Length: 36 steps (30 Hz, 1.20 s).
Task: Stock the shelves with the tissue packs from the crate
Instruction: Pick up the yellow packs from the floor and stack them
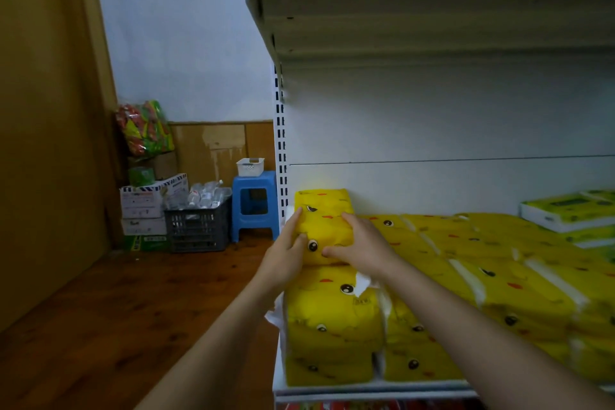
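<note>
Holding the top tissue pack [324, 210] between them, both hands are engaged. The left hand [286, 253] is clasped on its left end with the thumb on the front face, and the right hand [362, 243] is wrapped over its right part. The pack sits on the stacked yellow packs [332, 326] at the far left end of the shelf [366, 388], just beside the slotted upright [281, 150]. It does not look fully settled.

Findings, as judgement:

1. Fall off the open end. No side panel is visible beyond the upright. If the pack is let go while it leans left, it could slide off to the floor [133, 309].
2. Soft footing. The packs beneath are bulging and uneven, so a pack set off-centre may roll forward over the shelf lip.
3. Torn wrapping. Loose white tissue [362, 283] sticks out just below the right wrist. Dragging the forearm back across it could pull more out or snag the pack above.
4. Knock-on shift. Pushing hard to square the pack could move the neighbouring row [499, 260] to the right, which lies lower and offers little side support.

The supply crate cannot be confirmed. A dark crate [198, 226] on the floor appears to hold bottles.
</note>
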Motion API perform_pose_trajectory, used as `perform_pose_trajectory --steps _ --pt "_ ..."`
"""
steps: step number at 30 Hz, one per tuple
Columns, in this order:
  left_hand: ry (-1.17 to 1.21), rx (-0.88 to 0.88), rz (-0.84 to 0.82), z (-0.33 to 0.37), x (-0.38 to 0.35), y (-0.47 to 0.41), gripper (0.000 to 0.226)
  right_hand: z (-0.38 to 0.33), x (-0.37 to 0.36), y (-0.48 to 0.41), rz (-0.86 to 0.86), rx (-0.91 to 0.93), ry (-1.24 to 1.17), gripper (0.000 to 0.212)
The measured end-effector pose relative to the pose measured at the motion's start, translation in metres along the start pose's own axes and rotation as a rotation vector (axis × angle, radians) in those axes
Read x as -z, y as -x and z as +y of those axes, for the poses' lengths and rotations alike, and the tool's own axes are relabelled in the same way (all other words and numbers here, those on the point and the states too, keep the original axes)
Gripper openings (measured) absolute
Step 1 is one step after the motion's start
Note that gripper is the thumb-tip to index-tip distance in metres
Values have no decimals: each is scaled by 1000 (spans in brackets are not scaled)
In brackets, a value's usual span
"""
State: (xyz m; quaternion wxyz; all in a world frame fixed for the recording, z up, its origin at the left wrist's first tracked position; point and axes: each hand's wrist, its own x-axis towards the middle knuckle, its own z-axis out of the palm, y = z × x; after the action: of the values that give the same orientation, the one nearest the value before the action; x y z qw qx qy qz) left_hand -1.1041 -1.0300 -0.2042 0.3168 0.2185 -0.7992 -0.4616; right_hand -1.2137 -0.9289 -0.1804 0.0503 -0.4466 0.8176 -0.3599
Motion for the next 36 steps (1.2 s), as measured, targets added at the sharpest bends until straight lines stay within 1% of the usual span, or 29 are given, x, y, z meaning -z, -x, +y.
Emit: perform_pose_trajectory --steps 3,5,9,11,14,16,18,20,23,25,28,31,34,36 --pt "37 -42 13 -1 3 1 51 0 6 1 3 5 -78 89" --pt "35 -93 40 0 6 1 52 -2 8 2 36 16 -98 91" --pt "2 -178 106 4 18 0 54 -14 11 5 209 95 -57 88" --pt "-9 -179 179 8 26 7 54 -29 9 12 304 174 -80 82" --pt "90 -159 296 7 41 30 53 -60 -8 33 397 367 -166 72" --pt "119 -112 396 -6 53 50 51 -80 -35 53 358 452 -279 68" --pt "191 -29 510 -29 66 72 49 -94 -75 76 240 477 -410 65" --pt "243 51 655 -62 77 95 48 -99 -124 95 116 464 -494 63" --pt "261 225 824 -126 85 129 48 -84 -202 112 -30 332 -527 62" --pt "224 350 862 -168 85 152 47 -60 -248 121 -96 203 -531 62" --pt "162 442 819 -224 84 179 46 -18 -299 134 -191 -4 -513 60" --pt "36 535 716 -273 79 195 47 25 -335 135 -262 -164 -396 63" --pt "-101 601 514 -319 68 200 50 60 -358 132 -328 -258 -305 68" --pt "-156 607 388 -341 58 196 52 78 -369 123 -323 -272 -279 67"
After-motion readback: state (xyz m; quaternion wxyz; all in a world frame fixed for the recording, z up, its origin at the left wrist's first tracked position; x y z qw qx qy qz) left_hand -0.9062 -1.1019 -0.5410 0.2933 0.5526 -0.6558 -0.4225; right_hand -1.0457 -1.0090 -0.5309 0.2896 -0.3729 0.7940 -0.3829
